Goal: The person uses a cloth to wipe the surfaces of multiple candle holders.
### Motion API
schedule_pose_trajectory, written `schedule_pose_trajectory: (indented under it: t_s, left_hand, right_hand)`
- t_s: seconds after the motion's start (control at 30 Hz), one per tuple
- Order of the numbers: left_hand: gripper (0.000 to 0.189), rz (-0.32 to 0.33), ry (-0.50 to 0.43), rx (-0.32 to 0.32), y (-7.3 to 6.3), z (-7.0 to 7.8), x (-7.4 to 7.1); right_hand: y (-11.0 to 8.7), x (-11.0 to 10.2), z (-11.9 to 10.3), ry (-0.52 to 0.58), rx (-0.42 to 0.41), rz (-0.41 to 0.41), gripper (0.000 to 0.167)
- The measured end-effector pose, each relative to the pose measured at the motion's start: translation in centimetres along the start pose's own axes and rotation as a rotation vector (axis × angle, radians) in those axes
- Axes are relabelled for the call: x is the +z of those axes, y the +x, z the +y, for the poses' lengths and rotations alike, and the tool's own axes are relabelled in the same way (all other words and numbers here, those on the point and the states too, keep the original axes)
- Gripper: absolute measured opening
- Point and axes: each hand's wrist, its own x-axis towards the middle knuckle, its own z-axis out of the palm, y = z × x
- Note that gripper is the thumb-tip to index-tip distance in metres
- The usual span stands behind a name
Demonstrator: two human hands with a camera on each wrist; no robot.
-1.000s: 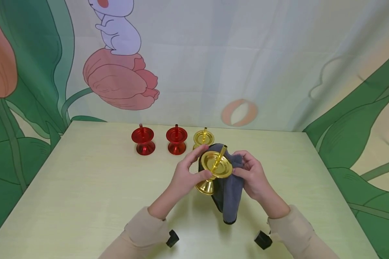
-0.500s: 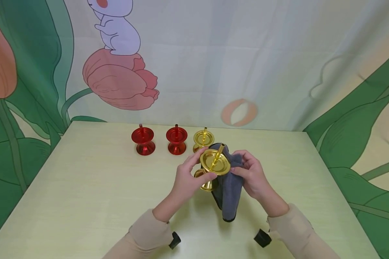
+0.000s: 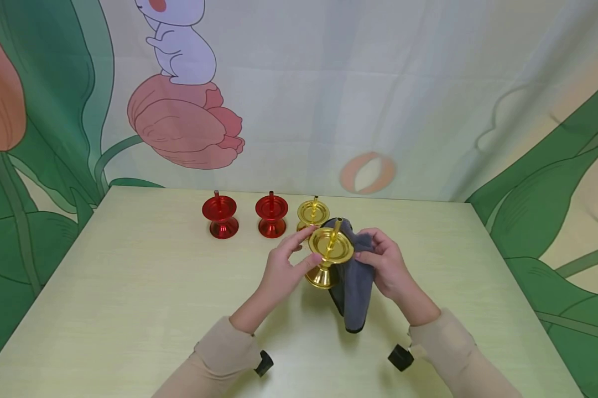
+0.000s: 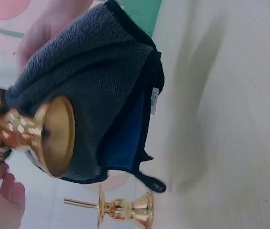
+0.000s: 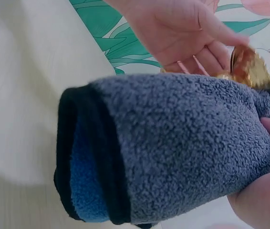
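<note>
Above the table, my left hand (image 3: 285, 268) holds a shiny gold candlestick (image 3: 321, 275) by the rim of its upper dish, thumb in front and fingers behind. Its spike points up and leans slightly right. My right hand (image 3: 388, 266) pinches a grey cloth (image 3: 358, 287) with dark edging against the dish's right side. The cloth hangs down behind and beside the candlestick. In the left wrist view the candlestick's hollow base (image 4: 58, 137) faces the camera, with the cloth behind it. A blue inner side of the cloth (image 5: 88, 176) shows in the right wrist view.
Two red candlesticks (image 3: 223, 226) (image 3: 271, 225) and another gold candlestick (image 3: 306, 212) stand in a row near the back edge of the pale table (image 3: 144, 276). A printed curtain (image 3: 299, 110) hangs behind it.
The candlestick in my left hand has tipped more upright and risen slightly in the view. My right hand and the cloth have shifted up a little with it.
</note>
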Motion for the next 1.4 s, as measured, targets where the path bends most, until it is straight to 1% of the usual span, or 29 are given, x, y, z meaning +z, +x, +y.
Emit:
schedule_pose_trajectory:
  t_s: [0.07,0.13,0.2,0.3,0.37,0.43,0.5,0.57,0.67,0.73,0.77,0.8,0.83,0.9,0.97,1.03,1.07,1.13,1.17,1.2,1.23,1.27,1.4]
  left_hand:
    - [0.051,0.025,0.048,0.012,0.0,0.2,0.1]
    - [0.053,0.031,0.086,0.008,0.0,0.4,0.3]
    - [0.061,0.035,0.116,-0.03,0.0,0.6,0.5]
    - [0.074,0.068,0.148,-0.113,0.0,0.9,0.7]
    - [0.079,0.09,0.154,-0.146,0.1,1.0,0.7]
    - [0.079,0.094,0.138,-0.161,0.1,0.9,0.5]
    - [0.078,0.067,0.095,-0.162,0.2,0.8,0.2]
    - [0.076,0.003,0.039,-0.158,0.2,0.6,-0.3]
    - [0.072,-0.107,-0.033,-0.15,0.4,0.5,-1.1]
    - [0.071,-0.157,-0.059,-0.148,0.5,0.4,-1.5]
    - [0.072,-0.168,-0.064,-0.152,0.6,0.4,-1.7]
    - [0.073,-0.167,-0.064,-0.162,0.6,0.4,-1.7]
    - [0.073,-0.151,-0.056,-0.172,0.6,0.4,-1.8]
    - [0.072,-0.093,-0.036,-0.19,0.7,0.3,-1.7]
    - [0.069,-0.031,-0.003,-0.18,0.6,0.3,-1.4]
    - [0.064,0.012,0.032,-0.134,0.6,0.3,-1.2]
    - [0.062,0.019,0.045,-0.101,0.5,0.4,-1.1]
    - [0.06,0.008,0.075,-0.044,0.5,0.5,-0.8]
    - [0.06,-0.002,0.087,-0.031,0.4,0.6,-0.8]
    - [0.062,-0.008,0.1,-0.033,0.4,0.7,-0.6]
    - [0.066,-0.011,0.115,-0.044,0.4,0.8,-0.5]
    - [0.07,-0.008,0.132,-0.071,0.4,1.0,-0.4]
    - [0.087,0.034,0.186,-0.198,0.6,1.6,0.2]
  right_hand:
    - [0.1,0.1,0.0,-0.017,0.002,0.037,0.035]
    - [0.3,0.3,-0.1,-0.044,-0.001,0.064,0.035]
    - [0.4,0.7,-0.1,-0.079,-0.012,0.082,0.035]
    - [0.6,1.2,-0.1,-0.146,-0.027,0.097,0.035]
    - [0.7,1.5,-0.2,-0.184,-0.031,0.105,0.035]
    - [0.8,1.7,-0.2,-0.218,-0.03,0.111,0.035]
    - [0.9,1.7,-0.2,-0.234,-0.025,0.107,0.035]
    - [1.0,1.5,-0.2,-0.223,-0.017,0.088,0.035]
    - [1.0,1.3,-0.3,-0.182,-0.001,0.039,0.035]
    - [1.0,1.2,-0.3,-0.159,0.002,0.013,0.035]
    - [1.0,1.2,-0.3,-0.158,-0.001,0.005,0.035]
    - [1.0,1.1,-0.3,-0.162,-0.006,0.001,0.035]
    - [1.0,1.1,-0.3,-0.163,-0.013,0.005,0.035]
    - [1.0,1.2,-0.2,-0.172,-0.028,0.027,0.035]
    - [1.0,1.3,-0.2,-0.182,-0.04,0.061,0.035]
    - [1.0,1.4,-0.2,-0.183,-0.047,0.091,0.036]
    - [1.0,1.4,-0.3,-0.184,-0.049,0.101,0.036]
    - [1.0,1.5,-0.3,-0.185,-0.053,0.12,0.036]
    - [1.1,1.6,-0.3,-0.182,-0.055,0.125,0.037]
    - [1.1,1.6,-0.3,-0.18,-0.054,0.129,0.037]
    - [1.0,1.7,-0.3,-0.179,-0.055,0.131,0.036]
    - [1.0,1.7,-0.3,-0.181,-0.054,0.133,0.036]
    - [1.0,1.9,-0.3,-0.218,-0.06,0.122,0.036]
